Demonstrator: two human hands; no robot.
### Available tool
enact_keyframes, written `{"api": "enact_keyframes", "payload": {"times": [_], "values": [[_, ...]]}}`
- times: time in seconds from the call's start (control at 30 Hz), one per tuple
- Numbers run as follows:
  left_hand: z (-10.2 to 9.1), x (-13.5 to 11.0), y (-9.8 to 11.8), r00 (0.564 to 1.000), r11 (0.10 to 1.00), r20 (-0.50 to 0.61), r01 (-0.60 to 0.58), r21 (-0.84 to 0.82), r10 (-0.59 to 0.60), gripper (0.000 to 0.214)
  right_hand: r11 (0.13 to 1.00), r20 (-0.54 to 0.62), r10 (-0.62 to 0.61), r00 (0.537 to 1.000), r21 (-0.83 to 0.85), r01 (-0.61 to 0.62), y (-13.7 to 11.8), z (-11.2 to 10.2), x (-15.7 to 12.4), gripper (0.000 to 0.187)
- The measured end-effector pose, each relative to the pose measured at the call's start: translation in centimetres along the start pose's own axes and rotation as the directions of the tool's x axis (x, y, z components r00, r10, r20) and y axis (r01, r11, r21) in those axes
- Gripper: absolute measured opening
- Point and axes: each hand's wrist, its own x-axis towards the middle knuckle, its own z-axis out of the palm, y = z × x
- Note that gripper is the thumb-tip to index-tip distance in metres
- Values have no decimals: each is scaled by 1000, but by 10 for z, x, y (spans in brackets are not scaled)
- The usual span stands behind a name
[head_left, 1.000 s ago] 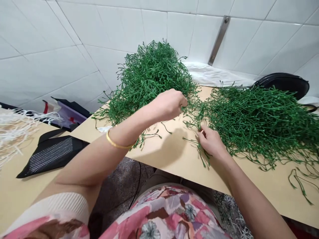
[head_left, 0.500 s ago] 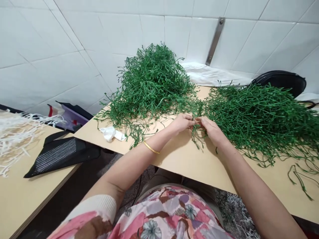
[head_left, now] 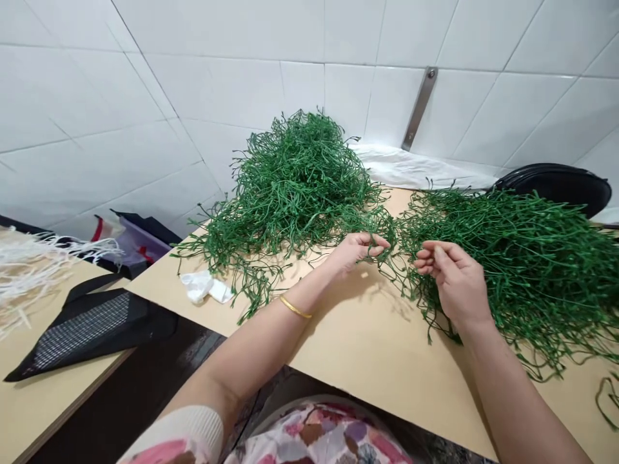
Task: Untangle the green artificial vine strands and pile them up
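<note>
My left hand (head_left: pixel 360 250) is closed in a pinch over the table, with thin green cords (head_left: pixel 387 256) at its fingertips. To its right and apart from it, my right hand (head_left: pixel 457 277) is raised with thumb and forefinger pressed together. Green strands hang below and behind that hand; its palm hides part of them. The cords are slim, with small knotted tips. A tall heap of green cords (head_left: pixel 304 180) rises behind my left hand. A wider, lower heap of green cords (head_left: pixel 541 251) lies beside and behind my right hand.
Crumpled white paper (head_left: pixel 206 287) lies on the tabletop (head_left: pixel 348 335), left of my forearm. A round black case (head_left: pixel 554 183) and white cloth (head_left: pixel 420 169) are against the tiled wall. A second table on the left holds white cords (head_left: pixel 43 261) and a black mesh piece (head_left: pixel 91 322).
My hands were together over a small green bunch. They have parted, my right hand moving right and turning up, while my left stays near the same spot. The camera view has tilted up slightly.
</note>
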Motion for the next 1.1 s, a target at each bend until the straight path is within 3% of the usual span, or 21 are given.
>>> {"api": "enact_keyframes", "payload": {"times": [0.1, 0.27, 0.47, 0.67, 0.87, 1.1], "values": [[5, -5, 0, 1000, 997, 21, 21, 72, -22, 20, 997, -10, -50, 999, 63, 51, 4, 4, 0, 21], [24, -21, 6, 985, 998, 160, 55, 29, -59, 26, 997, 190, 27, 981, -71, -14, 13, 9, -7, 21], [31, -24, 7, 999, 999, 40, 5, 45, -7, 23, 984, 347, 63, 936, -181, 1, 10, 1, -9, 17], [26, -21, 5, 1000, 998, -14, 13, 57, -12, 24, 988, 346, 48, 937, -152, 5, 8, 2, -9, 12], [24, -21, 1, 986, 987, 49, 159, 10, -159, 21, 992, 217, 57, 974, -119, -31, 11, 10, -10, 14], [25, -22, -1, 995, 990, 32, 88, 107, -92, 11, 984, 274, 81, 958, -176, -33, 16, 8, -7, 20]]}}
